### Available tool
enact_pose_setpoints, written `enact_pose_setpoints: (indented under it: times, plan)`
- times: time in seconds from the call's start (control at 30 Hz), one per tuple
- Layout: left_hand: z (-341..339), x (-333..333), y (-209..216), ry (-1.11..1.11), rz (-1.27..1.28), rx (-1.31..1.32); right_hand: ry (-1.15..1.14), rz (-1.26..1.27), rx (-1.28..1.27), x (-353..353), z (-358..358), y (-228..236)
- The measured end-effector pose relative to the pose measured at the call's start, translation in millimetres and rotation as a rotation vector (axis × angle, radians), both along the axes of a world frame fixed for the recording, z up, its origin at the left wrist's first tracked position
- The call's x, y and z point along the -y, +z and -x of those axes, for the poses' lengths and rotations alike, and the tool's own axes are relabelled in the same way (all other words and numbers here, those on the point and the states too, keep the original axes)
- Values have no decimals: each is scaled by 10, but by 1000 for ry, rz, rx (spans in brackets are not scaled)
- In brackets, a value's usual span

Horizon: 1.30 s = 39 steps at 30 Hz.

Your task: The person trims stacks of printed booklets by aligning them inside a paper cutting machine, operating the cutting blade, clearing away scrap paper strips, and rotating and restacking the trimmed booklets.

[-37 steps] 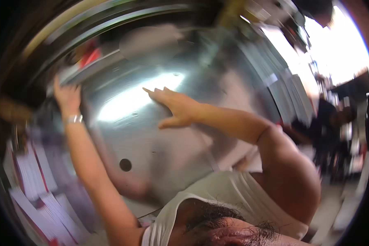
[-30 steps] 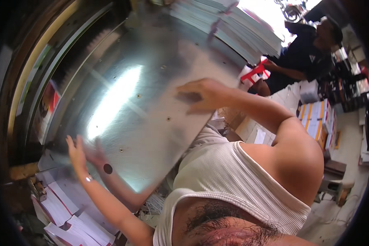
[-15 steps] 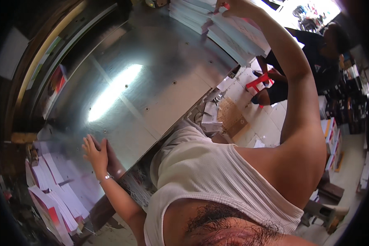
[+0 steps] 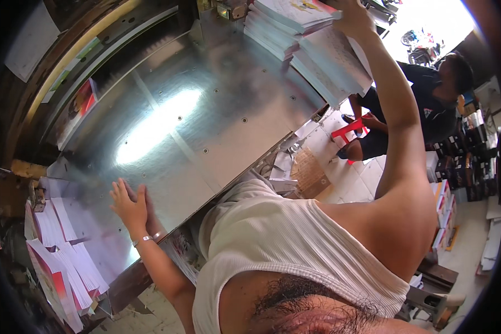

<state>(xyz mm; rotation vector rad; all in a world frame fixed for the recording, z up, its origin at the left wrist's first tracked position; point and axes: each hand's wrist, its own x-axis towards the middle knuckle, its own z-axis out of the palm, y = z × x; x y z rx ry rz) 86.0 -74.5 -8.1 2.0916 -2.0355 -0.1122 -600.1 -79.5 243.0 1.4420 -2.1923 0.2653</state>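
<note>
My left hand [image 4: 129,209] rests flat on a shiny metal tabletop [image 4: 228,139], its fingers spread and nothing in them; a metal band circles the wrist. Far off at the upper right, my right arm is stretched out to a pile of paper booklets [image 4: 270,33]. The right hand [image 4: 355,21] closes on the corner of the top booklets [image 4: 295,12], whose cover is pale with a yellow and red print. Its fingertips are partly cut off by the upper edge of the picture. More booklets [image 4: 334,61] lean in a slanting heap just below that hand.
Stacks of cut booklets [image 4: 67,261] lie at the table's left end. A machine with a curved yellowish bar [image 4: 80,61] borders the far left. To the right, a person [image 4: 437,100] in dark clothes sits near a red stool [image 4: 348,131]. Cardboard [image 4: 312,172] lies on the tiled floor.
My right hand has moved slightly to the right along the booklets, and more of the pile now shows. The left hand stays flat on the metal. The whole view has shifted a little.
</note>
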Motion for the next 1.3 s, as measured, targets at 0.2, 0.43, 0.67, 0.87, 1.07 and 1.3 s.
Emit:
enact_pose_setpoints:
  times: [0.2,0.43,0.67,0.87,1.07,1.3]
  plan:
    - [-75,11,-32,-12,70,-16,25,-34,-225,-954,-721,807]
    - [879,-104,338,-287,91,-947,399,729,357,-1530,-883,1407]
    - [1662,-447,957,-554,83,-1350,1084,659,1235,-877,-1401,52]
    - [1011,-699,913,-351,106,-1343,1269,471,1822,-303,-2189,-1228]
    - [573,-846,535,-120,-31,-1342,1257,112,1786,-226,-2588,-1983]
    - [-290,-1035,1670,-325,727,-1285,1108,26,1796,-407,-2842,-2061]
